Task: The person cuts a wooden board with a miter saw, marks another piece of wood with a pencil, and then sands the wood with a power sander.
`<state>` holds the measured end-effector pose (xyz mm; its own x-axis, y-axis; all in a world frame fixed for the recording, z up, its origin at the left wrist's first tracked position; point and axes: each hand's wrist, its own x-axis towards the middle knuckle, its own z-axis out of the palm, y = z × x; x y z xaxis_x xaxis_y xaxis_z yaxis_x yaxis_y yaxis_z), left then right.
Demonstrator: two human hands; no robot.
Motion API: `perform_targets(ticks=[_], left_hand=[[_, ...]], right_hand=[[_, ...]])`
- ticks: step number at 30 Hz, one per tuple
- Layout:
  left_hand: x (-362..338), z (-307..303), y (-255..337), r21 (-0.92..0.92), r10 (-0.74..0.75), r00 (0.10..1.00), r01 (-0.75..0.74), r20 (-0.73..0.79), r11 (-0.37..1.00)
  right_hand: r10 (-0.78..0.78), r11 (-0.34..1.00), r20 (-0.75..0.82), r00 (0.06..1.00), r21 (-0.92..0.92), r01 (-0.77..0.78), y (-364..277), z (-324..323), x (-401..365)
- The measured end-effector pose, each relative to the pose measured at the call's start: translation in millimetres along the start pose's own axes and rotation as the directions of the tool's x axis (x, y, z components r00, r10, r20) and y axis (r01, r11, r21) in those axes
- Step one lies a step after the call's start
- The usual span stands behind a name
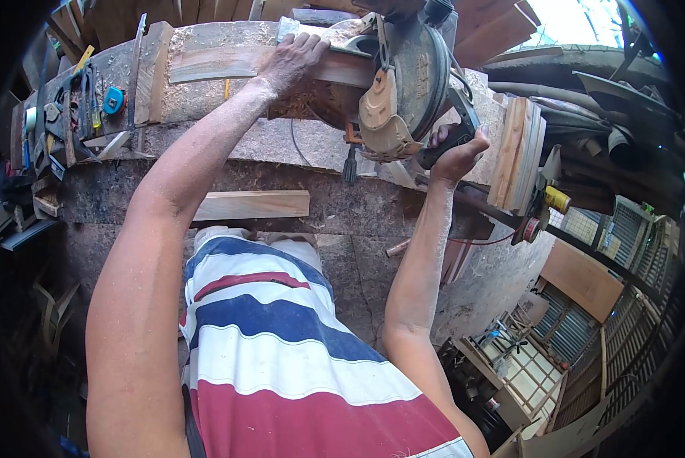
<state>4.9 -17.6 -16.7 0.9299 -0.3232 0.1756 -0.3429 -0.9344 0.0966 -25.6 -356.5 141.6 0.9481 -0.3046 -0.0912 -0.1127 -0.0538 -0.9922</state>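
Note:
My left hand (295,62) presses down on a wooden board (217,65), its fingers curled over the far edge close to the saw's fence. The board lies across the bench and runs in under the miter saw (403,91). My right hand (458,151) is wrapped round the black saw handle (453,137). The saw's dusty guard hides the blade and the spot where it meets the board. A clamp knob (349,166) hangs at the front of the saw base.
Sawdust covers the workbench (197,114). A blue tape measure (114,100) and several hand tools lie on its left. A short plank (252,204) rests by my waist. Stacked wood strips (514,156) stand at the right, near a yellow can (557,199).

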Motion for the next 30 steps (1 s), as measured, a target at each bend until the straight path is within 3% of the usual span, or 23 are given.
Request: perform_targets(ticks=[8, 11, 14, 17, 20, 23, 25, 27, 30], left_hand=[[-2, -13, 4, -0.082, -0.008, 1.000, 0.008, 0.002, 0.997], [-3, -6, 4, -0.085, 0.012, 0.978, -0.031, -0.210, 0.996], [-2, -3, 3, -0.079, 0.012, 0.975, -0.030, -0.222, 0.996], [0, -6, 0, 0.015, 0.007, 1.000, -0.007, 0.017, 1.000], [0, -7, 3, -0.027, -0.024, 1.000, 0.024, -0.001, 0.999], [-2, -5, 4, -0.069, 0.012, 0.977, -0.027, -0.212, 0.997], [-1, -1, 2, -0.052, 0.020, 0.976, -0.032, -0.217, 0.998], [0, -5, 0, -0.038, 0.021, 0.983, -0.029, -0.183, 0.999], [1, -12, 0, -0.020, 0.017, 0.993, -0.020, -0.119, 1.000]], right_hand=[[-0.010, 0.998, 0.021, 1.000, 0.067, 0.009, -2, 2, -6], [-0.010, 0.998, 0.011, 1.000, 0.066, 0.010, -3, 4, -8], [-0.038, 0.999, 0.019, 0.999, -0.036, 0.039, 7, -2, -2], [-0.033, 0.999, 0.016, 0.999, 0.009, 0.033, 1, 4, -7], [-0.040, 0.997, -0.003, 0.999, 0.065, 0.040, 5, 4, -11], [-0.029, 0.999, 0.022, 0.999, 0.027, 0.028, 18, -1, -14], [-0.079, 0.995, -0.087, 0.993, 0.049, 0.084, 83, -20, -3], [-0.034, 0.992, 0.026, 0.999, 0.121, 0.031, 50, -5, -25], [0.030, 0.999, 0.020, 0.999, 0.031, -0.030, 24, -7, -9]])
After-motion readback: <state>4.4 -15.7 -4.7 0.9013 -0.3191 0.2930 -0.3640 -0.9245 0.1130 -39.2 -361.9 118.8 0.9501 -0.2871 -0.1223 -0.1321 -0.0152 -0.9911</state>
